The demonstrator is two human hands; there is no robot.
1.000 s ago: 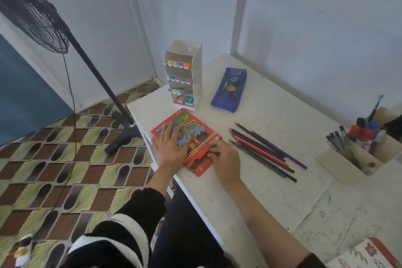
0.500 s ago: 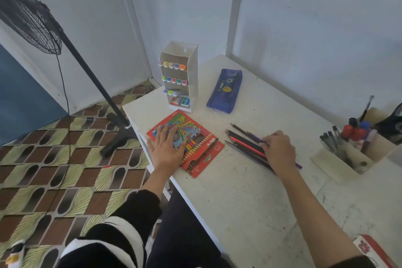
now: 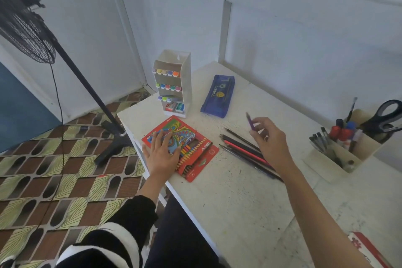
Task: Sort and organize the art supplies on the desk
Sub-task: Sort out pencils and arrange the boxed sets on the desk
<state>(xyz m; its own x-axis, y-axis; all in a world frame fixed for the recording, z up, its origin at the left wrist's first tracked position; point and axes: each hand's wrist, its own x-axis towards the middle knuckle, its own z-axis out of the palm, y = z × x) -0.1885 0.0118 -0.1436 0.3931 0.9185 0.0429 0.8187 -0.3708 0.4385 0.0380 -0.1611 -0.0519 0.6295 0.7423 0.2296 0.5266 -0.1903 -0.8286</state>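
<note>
A red coloured-pencil box (image 3: 195, 156) lies open near the desk's left edge, its pencils showing through the front. My left hand (image 3: 162, 152) rests flat on the box with fingers spread. My right hand (image 3: 270, 143) is lifted above the desk and pinches a purple pencil (image 3: 250, 121) that points up and away. Below that hand a bunch of loose dark and red pencils (image 3: 241, 148) lies on the white desk (image 3: 239, 202).
A white marker rack (image 3: 173, 82) and a blue pencil case (image 3: 218, 96) stand at the back. A beige organiser (image 3: 332, 156) with pens, paint bottles and scissors (image 3: 385, 119) sits at the right. A red booklet (image 3: 367, 250) lies at the bottom right. A standing fan (image 3: 24, 28) is on the left.
My right hand left the pencil box, reached the loose pencils, and now has lifted a purple pencil off the desk. My left hand stayed on the box.
</note>
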